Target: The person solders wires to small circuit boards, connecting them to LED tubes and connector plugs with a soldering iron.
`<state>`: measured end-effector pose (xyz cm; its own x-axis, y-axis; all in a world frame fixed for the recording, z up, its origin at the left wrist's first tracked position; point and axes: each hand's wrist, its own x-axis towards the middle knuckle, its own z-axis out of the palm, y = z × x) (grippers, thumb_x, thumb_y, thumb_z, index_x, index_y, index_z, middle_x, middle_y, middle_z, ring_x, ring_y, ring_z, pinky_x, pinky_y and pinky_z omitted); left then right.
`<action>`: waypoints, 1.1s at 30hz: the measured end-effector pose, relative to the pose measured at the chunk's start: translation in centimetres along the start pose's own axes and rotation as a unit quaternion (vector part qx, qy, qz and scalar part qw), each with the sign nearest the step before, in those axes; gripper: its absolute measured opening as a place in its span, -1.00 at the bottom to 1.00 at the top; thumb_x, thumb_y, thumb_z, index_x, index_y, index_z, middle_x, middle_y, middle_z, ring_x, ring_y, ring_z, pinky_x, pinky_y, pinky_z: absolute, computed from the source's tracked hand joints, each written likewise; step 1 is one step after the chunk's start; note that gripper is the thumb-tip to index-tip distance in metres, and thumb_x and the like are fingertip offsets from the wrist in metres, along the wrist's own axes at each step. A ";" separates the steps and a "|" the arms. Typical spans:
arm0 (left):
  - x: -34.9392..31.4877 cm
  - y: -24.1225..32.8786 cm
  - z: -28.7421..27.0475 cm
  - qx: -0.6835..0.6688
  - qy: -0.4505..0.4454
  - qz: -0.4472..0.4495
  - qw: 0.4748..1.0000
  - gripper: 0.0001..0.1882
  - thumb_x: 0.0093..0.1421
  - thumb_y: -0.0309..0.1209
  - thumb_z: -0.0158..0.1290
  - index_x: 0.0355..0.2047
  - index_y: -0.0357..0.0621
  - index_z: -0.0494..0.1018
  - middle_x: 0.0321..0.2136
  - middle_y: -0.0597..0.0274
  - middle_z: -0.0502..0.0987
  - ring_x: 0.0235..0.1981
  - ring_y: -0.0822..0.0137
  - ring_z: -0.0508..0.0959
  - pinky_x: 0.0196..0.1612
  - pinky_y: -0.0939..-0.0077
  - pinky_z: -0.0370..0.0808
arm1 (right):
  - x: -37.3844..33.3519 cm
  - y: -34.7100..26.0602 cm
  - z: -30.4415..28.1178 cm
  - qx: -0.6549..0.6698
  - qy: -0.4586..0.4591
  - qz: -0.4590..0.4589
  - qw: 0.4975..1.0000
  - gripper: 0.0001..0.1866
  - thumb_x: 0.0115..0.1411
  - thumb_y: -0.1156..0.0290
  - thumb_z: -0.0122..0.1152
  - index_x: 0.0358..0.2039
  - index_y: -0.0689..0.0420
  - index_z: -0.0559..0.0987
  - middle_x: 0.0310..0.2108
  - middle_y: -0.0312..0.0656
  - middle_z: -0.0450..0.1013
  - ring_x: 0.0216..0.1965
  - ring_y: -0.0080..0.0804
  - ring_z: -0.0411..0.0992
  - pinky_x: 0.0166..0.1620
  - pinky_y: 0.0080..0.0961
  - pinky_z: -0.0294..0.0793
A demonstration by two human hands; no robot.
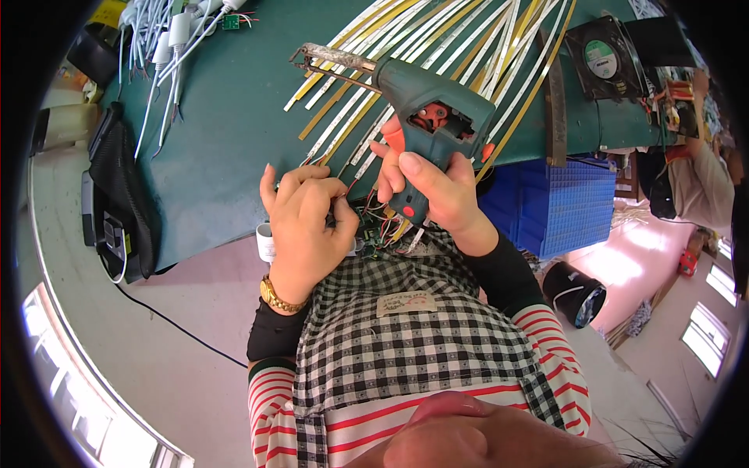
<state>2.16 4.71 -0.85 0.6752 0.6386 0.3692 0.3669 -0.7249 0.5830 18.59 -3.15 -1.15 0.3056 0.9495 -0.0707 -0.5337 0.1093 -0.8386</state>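
Note:
My right hand (449, 191) is wrapped round the handle of a dark green soldering gun (402, 86), a finger by its orange trigger. The gun's long metal tip points up and left over the table, and an opening in its housing shows red parts inside. My left hand (306, 222) is closed in a pinch, with a thin red wire at its fingertips; the wire's end is hidden. Small green circuit boards (376, 230) with coloured wires lie at the table's near edge, between my hands. White and yellow LED strips (425, 48) fan out beyond the gun.
White cables (168, 66) with thick connectors lie at far left, beside a small green board (231, 22). A black fan (602, 61) sits at far right. Blue crates (573, 204) and a black bucket (573, 290) stand right of me. Another person (698, 187) is at the right.

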 end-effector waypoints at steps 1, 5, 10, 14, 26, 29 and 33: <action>-0.1 0.0 0.1 0.022 0.012 0.013 1.000 -0.80 -0.15 -0.59 0.11 -0.47 -0.07 0.40 -0.46 0.30 0.49 -0.23 0.27 0.50 0.19 -0.09 0.02 | 0.0 0.0 -0.2 -0.028 -0.013 0.011 0.999 -0.64 0.23 0.38 0.04 -0.01 0.29 0.34 -0.55 -0.30 0.34 -0.49 -0.44 0.45 -0.08 -0.31 0.29; -1.1 -0.1 0.4 0.131 0.049 0.065 0.988 -0.82 -0.15 -0.52 0.17 -0.50 -0.02 0.43 -0.43 0.34 0.48 -0.17 0.24 0.48 0.24 -0.09 -0.12 | 0.0 -0.1 -0.2 -0.068 -0.031 0.012 0.997 -0.59 0.24 0.32 -0.01 0.05 0.23 0.28 -0.53 -0.30 0.34 -0.47 -0.39 0.48 0.23 -0.11 0.11; -2.4 0.3 0.6 0.123 0.076 0.021 0.989 -0.86 -0.15 -0.45 0.19 -0.56 0.01 0.43 -0.38 0.40 0.45 -0.09 0.16 0.42 0.24 -0.13 -0.25 | 0.0 0.0 0.0 -0.034 -0.014 0.008 0.999 -0.64 0.23 0.39 0.05 0.00 0.27 0.36 -0.54 -0.31 0.35 -0.49 -0.44 0.46 -0.08 -0.32 0.29; -2.4 0.8 0.6 0.135 0.053 0.002 0.989 -0.88 -0.14 -0.42 0.18 -0.56 0.00 0.45 -0.37 0.40 0.45 -0.03 0.12 0.39 0.24 -0.15 -0.32 | -0.2 0.3 0.0 -0.003 -0.003 0.000 1.000 -0.69 0.22 0.46 0.10 -0.05 0.31 0.44 -0.54 -0.31 0.39 -0.51 -0.50 0.44 -0.39 -0.53 0.46; -2.1 2.0 1.0 0.127 0.030 -0.025 0.991 -0.87 -0.10 -0.44 0.17 -0.51 -0.03 0.43 -0.24 0.36 0.45 0.03 0.07 0.36 0.18 -0.24 -0.23 | -0.1 0.0 -0.1 -0.075 -0.024 0.010 0.997 -0.61 0.23 0.33 0.01 0.04 0.21 0.31 -0.54 -0.31 0.34 -0.48 -0.41 0.48 0.22 -0.14 0.15; -2.4 1.9 1.0 0.115 0.028 -0.031 0.993 -0.84 -0.08 -0.47 0.16 -0.46 -0.05 0.40 -0.25 0.35 0.45 -0.01 0.10 0.38 0.16 -0.23 -0.18 | -0.1 0.0 -0.2 -0.088 -0.029 0.005 0.996 -0.61 0.24 0.33 0.01 0.04 0.22 0.31 -0.54 -0.30 0.34 -0.48 -0.41 0.48 0.21 -0.15 0.15; -2.2 1.5 1.0 0.130 0.037 -0.023 0.990 -0.81 -0.07 -0.48 0.15 -0.42 -0.06 0.39 -0.33 0.35 0.46 -0.06 0.13 0.41 0.13 -0.25 -0.12 | 0.0 0.2 0.1 -0.071 -0.021 -0.003 0.997 -0.61 0.24 0.35 0.00 0.04 0.23 0.30 -0.54 -0.30 0.34 -0.48 -0.41 0.48 0.21 -0.17 0.15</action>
<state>1.88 1.88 -1.53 0.6081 0.6829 0.4048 0.5556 -0.7303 0.3974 18.38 -3.14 -1.26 0.2739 0.9607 -0.0449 -0.4136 0.0755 -0.9073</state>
